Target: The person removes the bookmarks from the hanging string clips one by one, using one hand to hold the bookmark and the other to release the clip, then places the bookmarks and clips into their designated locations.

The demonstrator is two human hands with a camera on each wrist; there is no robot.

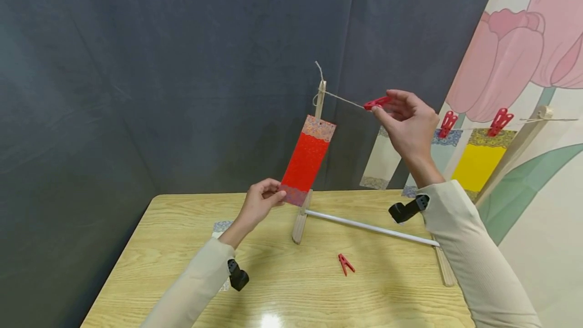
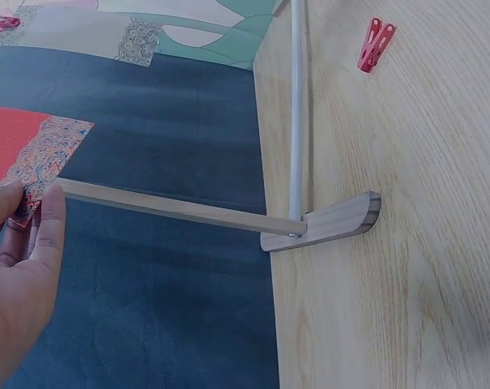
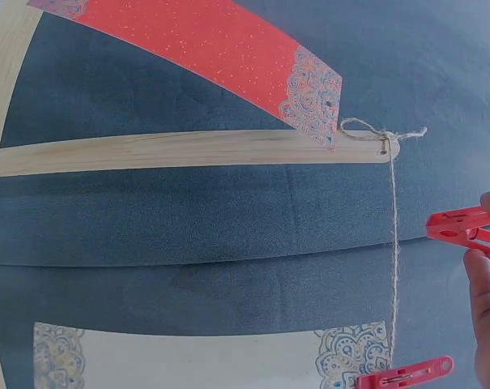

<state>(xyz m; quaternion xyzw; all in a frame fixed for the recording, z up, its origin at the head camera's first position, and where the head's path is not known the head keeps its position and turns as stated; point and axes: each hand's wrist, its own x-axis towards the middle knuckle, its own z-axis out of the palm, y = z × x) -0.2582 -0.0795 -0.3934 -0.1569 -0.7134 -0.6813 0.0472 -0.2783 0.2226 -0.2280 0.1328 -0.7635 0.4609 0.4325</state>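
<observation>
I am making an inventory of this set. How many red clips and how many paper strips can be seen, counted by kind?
Red clips: 4, one in the right hand, two on the string at and, one on the table.
Paper strips: 4, red, white, pale one, yellow.
Total: 8.

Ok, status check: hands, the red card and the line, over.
Left hand pinches red card at its bottom edge. Right hand holds red clothespin by the twine. Card leans by the wooden post, unpinned. Nothing blocking.
</observation>
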